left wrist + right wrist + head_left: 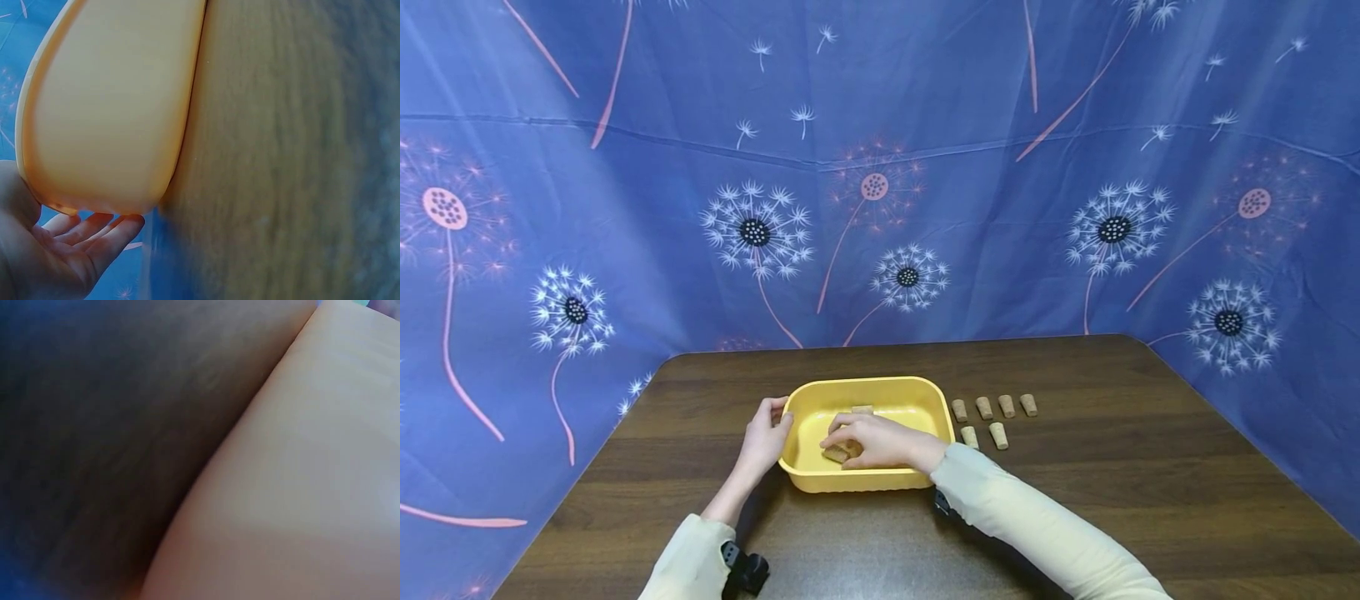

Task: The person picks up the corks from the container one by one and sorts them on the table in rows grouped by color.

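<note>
A yellow plastic tub (868,482) stands on the table. My left hand (765,437) holds its left end; in the left wrist view the thumb lies by the rim and the fingers (115,240) touch the outside of the end wall. Inside the tub, my right hand (880,440) curls its fingers round a cork (852,448), partly covered by the hand. Another cork (834,454) lies by the fingertips, and a third cork (862,409) shows behind the hand. The right wrist view shows only the tub's outer wall (294,462) and the table, without the fingers.
Several tapered corks (1006,406) stand in a row on the brown wooden table (1112,467) right of the tub. Two more, including a nearer cork (997,436), stand in front of that row. A blue dandelion-print cloth (985,208) hangs behind the table.
</note>
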Demonstrator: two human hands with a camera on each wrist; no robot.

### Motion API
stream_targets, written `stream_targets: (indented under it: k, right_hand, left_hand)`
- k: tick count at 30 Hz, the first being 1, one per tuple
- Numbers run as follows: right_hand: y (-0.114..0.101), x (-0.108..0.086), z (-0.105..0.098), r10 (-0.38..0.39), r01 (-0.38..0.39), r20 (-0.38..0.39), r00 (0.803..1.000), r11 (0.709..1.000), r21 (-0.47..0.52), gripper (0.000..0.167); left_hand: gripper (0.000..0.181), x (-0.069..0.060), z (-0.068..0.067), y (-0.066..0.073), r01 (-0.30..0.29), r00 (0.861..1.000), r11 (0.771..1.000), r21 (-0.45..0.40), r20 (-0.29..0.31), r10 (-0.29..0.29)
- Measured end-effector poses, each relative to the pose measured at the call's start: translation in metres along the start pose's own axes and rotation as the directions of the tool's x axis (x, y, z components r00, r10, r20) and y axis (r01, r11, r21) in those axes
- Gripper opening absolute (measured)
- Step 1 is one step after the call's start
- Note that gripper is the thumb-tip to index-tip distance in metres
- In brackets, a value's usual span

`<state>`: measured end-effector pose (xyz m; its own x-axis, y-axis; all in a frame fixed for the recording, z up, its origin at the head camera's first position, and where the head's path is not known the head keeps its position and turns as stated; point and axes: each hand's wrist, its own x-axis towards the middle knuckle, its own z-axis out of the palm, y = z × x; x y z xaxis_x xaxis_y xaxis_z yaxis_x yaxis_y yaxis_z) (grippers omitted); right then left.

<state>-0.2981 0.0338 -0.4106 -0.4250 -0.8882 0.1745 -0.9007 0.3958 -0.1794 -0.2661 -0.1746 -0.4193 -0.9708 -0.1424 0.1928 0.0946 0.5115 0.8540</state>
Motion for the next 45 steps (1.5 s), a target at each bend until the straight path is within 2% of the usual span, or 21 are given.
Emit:
stream_targets:
  k: [3,9,16,26,35,45]
  right_hand:
    - [0.0,0.0,0.0,0.01,-0.009,-0.007,1.0,1.0,0.028,0.037]
    - [0.0,-0.002,0.0,0.103,-0.099,-0.037,0.994,0.989,0.108,0.032]
    - [0.001,-0.003,0.0,0.153,-0.147,-0.059,0.986,0.984,0.097,0.037]
    - [0.008,-0.004,-0.001,0.12,-0.118,-0.024,0.992,0.988,0.096,0.034]
    - [0.015,-0.007,-0.003,0.127,-0.121,-0.052,0.99,0.986,0.115,0.031]
    - [0.016,-0.007,-0.003,0.102,-0.098,-0.044,0.994,0.992,0.08,0.032]
  left_hand:
    - [0.033,0.0,-0.001,0.001,0.004,1.0,1.0,-0.002,0.005,-0.004]
    - [0.033,-0.001,-0.001,0.0,-0.001,1.0,1.0,-0.002,-0.001,0.001]
    - [0.033,-0.001,-0.001,0.003,-0.02,1.0,1.0,0.01,0.0,0.02]
    - [0.033,-0.003,-0.001,0.003,-0.018,1.0,0.999,0.043,0.02,0.017]
    - [0.032,-0.003,0.0,0.002,-0.009,1.0,0.999,0.044,0.026,0.008]
    - [0.032,-0.004,-0.001,0.003,0.004,1.0,0.999,0.043,0.015,-0.005]
